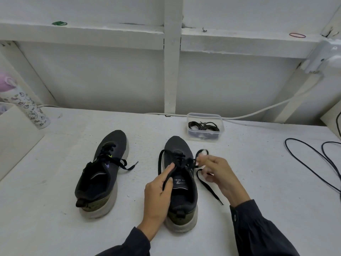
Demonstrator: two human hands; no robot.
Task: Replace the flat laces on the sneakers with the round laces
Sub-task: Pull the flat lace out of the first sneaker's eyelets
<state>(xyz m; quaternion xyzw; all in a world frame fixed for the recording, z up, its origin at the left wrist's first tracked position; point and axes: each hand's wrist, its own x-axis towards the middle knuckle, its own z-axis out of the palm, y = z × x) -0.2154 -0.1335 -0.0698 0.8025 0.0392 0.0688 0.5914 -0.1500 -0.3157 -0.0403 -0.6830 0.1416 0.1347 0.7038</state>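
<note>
Flat laces are pinched by the right hand just beside the eyelets of the near sneaker, whose tongue is gripped by the left hand, index pressed on the crossings. Each row should be loosened evenly, the shoe kept pinned. Round laces lie coiled in a tub beyond its toe.

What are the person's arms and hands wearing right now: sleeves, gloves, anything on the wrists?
The left hand and the right hand are bare, without gloves. Both arms wear long, dark, loose, creased sleeves: the left sleeve and the right sleeve. The right cuff has a small dark button. No watch or band shows on either wrist.
</note>
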